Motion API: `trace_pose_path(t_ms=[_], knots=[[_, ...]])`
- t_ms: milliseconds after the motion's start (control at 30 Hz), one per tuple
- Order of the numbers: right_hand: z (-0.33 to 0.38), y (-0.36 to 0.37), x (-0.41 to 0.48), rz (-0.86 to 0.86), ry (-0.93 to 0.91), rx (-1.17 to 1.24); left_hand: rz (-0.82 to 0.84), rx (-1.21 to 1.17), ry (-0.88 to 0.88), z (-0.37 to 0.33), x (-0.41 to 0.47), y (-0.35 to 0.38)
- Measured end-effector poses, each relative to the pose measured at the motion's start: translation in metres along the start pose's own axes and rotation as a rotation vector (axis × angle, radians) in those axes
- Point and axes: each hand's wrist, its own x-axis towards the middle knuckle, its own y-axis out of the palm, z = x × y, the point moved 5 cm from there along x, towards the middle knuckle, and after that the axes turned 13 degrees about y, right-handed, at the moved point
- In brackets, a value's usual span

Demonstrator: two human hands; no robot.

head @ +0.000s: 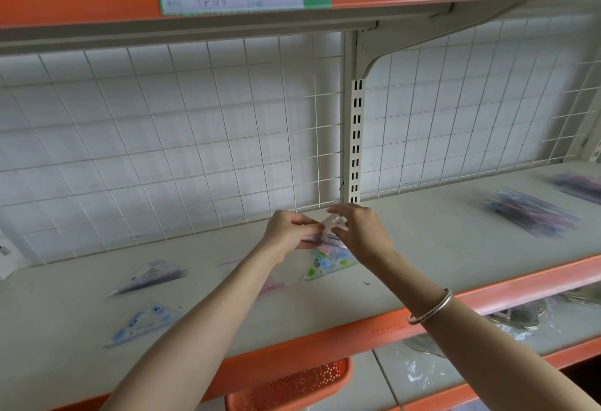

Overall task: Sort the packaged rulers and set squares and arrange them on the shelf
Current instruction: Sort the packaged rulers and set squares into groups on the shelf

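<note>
Both hands meet above the middle of the shelf (422, 241), near the wire grid (195, 137). Left hand (287, 232) is closed around a clear packet (333, 225) from the left; right hand (361, 228) pinches the packet's upper end from the right. Packet contents are blurred; whether it holds a ruler or a set square cannot be told. Directly below the hands, a green-patterned set square (325, 266) lies flat on the shelf. Three more set squares lie left of the arms: purple (153, 275), blue (144, 323), and pink (271, 285), partly hidden by the left forearm. A ruler stack (530, 212) lies well to the right. A bangle (431, 308) circles the right wrist.
</note>
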Motion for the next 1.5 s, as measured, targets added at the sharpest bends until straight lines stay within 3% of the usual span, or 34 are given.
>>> trace_pose_path(t_ms=[167, 333, 467, 700, 867, 1067, 1200, 1333, 1500], knots=[[-0.017, -0.007, 0.006, -0.066, 0.106, -0.015, -0.021, 0.165, 0.079, 0.003, 0.009, 0.011], [-0.043, -0.011, 0.009, -0.077, 0.245, -0.047, -0.006, 0.632, 0.168, 0.019, 0.021, 0.012], [-0.059, -0.015, 0.012, -0.083, 0.328, -0.027, 0.026, 0.733, 0.125, 0.031, 0.026, 0.015], [-0.067, -0.017, 0.014, -0.058, 0.322, 0.009, 0.169, 0.856, 0.025, 0.044, 0.028, 0.031], [-0.068, -0.018, 0.015, -0.061, 0.315, 0.047, 0.095, 0.812, 0.061, 0.042, 0.026, 0.031], [-0.067, -0.018, 0.016, -0.066, 0.311, 0.093, -0.116, 0.663, 0.099, 0.032, 0.022, 0.015], [-0.062, -0.014, 0.016, -0.056, 0.304, 0.116, -0.281, 0.433, -0.008, 0.032, 0.018, -0.004], [-0.048, -0.008, 0.017, -0.042, 0.269, 0.119, -0.313, 0.14, -0.106, 0.031, 0.012, -0.019], [-0.017, 0.006, 0.016, -0.005, 0.188, 0.103, -0.426, 0.148, -0.02, 0.018, 0.002, -0.054]])
